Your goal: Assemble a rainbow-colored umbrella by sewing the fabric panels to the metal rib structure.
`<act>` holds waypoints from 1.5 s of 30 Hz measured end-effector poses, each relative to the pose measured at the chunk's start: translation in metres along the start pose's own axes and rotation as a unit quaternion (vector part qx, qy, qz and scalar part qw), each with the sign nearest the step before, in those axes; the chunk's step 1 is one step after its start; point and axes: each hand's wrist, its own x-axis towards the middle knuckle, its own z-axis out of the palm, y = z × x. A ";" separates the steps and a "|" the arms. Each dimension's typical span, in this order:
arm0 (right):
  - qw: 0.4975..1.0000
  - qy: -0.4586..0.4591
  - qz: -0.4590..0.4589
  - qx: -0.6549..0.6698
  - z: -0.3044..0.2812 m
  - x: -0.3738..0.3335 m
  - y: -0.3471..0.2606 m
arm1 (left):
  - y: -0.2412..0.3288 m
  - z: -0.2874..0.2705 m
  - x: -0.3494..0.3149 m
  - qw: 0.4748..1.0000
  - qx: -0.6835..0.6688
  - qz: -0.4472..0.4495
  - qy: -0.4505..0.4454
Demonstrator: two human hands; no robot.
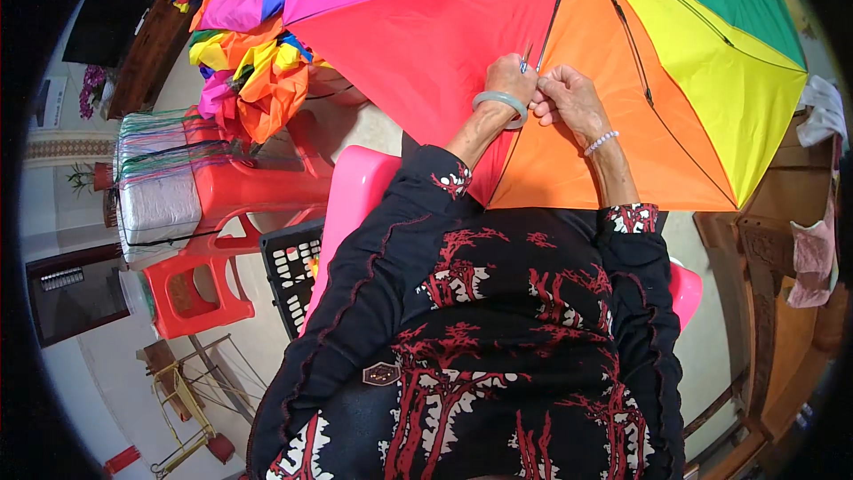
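An opened umbrella (613, 142) with panels of pink, red, orange, yellow and green lies spread in front of me, its dark ribs showing. My left hand (513, 80), with a pale green bangle at the wrist, is closed over the seam between the red and orange panels. A thin, pointed metallic tool (526, 59) sticks up from its fingers; its kind is hard to tell. Close against it, my right hand (576, 105), wearing a beaded bracelet, is closed in a pinch by the umbrella's rib. Whatever its fingertips hold is too small to make out.
Crumpled multicoloured umbrella cloth (258, 62) is heaped at the far left. Below it, red plastic stools (240, 187) stand beside a white block draped with coloured threads (160, 204). A black crate (291, 271) sits near my left arm. Carved wooden furniture (769, 258) is at the right.
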 end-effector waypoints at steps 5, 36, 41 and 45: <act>1.000 -0.005 -0.002 0.000 0.000 -0.001 -0.001 | 0.003 -0.002 -0.003 1.000 -0.003 -0.008 -0.004; 1.000 -0.006 0.002 -0.001 -0.001 -0.003 -0.001 | 0.009 -0.004 -0.005 1.000 -0.001 -0.015 -0.008; 1.000 -0.010 -0.002 0.000 -0.002 -0.003 -0.001 | 0.011 -0.005 -0.006 0.999 -0.009 -0.034 -0.020; 1.000 -0.010 0.002 0.003 -0.002 -0.003 -0.001 | 0.009 -0.004 -0.004 0.999 -0.004 -0.032 -0.021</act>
